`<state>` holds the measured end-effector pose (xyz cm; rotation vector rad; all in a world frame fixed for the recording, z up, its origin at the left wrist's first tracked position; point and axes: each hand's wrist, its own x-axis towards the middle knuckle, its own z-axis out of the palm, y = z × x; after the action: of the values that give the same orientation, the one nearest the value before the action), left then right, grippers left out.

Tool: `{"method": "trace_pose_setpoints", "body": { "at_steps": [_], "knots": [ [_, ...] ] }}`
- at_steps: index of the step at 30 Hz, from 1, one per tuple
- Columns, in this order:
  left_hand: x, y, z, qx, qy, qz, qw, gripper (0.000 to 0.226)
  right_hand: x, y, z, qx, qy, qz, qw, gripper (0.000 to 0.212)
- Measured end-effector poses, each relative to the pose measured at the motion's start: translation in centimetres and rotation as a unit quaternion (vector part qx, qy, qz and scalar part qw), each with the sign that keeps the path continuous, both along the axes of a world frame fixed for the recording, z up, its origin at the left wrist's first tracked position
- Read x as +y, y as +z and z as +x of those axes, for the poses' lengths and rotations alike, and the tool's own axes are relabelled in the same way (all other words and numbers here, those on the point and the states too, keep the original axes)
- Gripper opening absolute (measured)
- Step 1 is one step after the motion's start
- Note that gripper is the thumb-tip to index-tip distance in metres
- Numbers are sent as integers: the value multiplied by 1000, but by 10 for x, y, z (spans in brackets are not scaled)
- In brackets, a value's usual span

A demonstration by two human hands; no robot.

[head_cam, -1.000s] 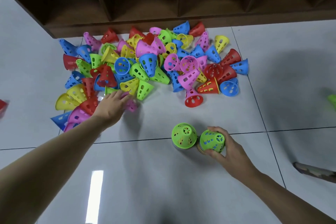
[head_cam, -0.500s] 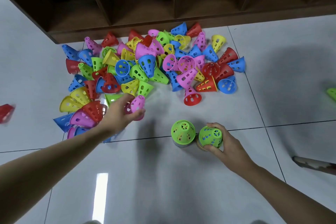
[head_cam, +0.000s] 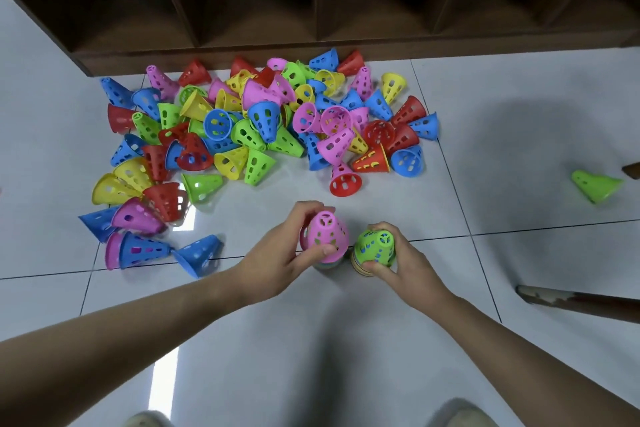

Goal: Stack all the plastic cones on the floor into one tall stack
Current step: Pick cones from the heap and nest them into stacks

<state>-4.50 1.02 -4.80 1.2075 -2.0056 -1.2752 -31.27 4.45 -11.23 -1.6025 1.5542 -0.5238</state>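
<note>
L hand [head_cam: 280,253] held a pink cone [head_cam: 325,236] by its sides, thumb on the near wall and fingers curled round the far wall, tip up, right over the left stack [head_cam: 327,265] w/ only a sliver of its rims showing underneath. R hand [head_cam: 398,260] wrapped the right stack [head_cam: 374,246], green cone on top, thumb and fingers pinching its lower rim area. Both stacks stood on the floor [head_cam: 381,340] just beside each other, on the near edge of the tile that carries the loose pile [head_cam: 263,128], close to the grout line.

Step in hand, as I read it: seat the pink cone on the left stack. To do it well: keep the cone's axis vertical and centred over the stack's tip before pushing down; a tilted cone would prob. jam or tip the stack. Ease the grip as it drops so the fingers don't get caught btwn rims. R hand shd keep its stack steady, since the two were close enough to knock.

Plenty left: most cones lay scattered toward the shelf unit [head_cam: 311,28], one green stray [head_cam: 597,185] far off by the right edge of the floor, and the two stacks need merging.
</note>
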Motion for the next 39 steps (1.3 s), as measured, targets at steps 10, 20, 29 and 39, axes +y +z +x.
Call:
{"method": "trace_pose_setpoints", "body": {
  "at_steps": [10,20,29,39],
  "knots": [
    [-15,-22,5,-101,-10,-54,993,53,2,7,1,3,-21,0,1000,66],
    [-31,-76,148,-463,161,37,871,74,-14,42,-1,-82,-21,-78,993,61],
    [-16,-91,154,-482,138,181,846,44,-77,54,-32,13,-31,-89,995,38],
    [6,-3,87,-93,150,81,981,27,-169,29,-20,125,-22,-52,991,26]
  ]
}}
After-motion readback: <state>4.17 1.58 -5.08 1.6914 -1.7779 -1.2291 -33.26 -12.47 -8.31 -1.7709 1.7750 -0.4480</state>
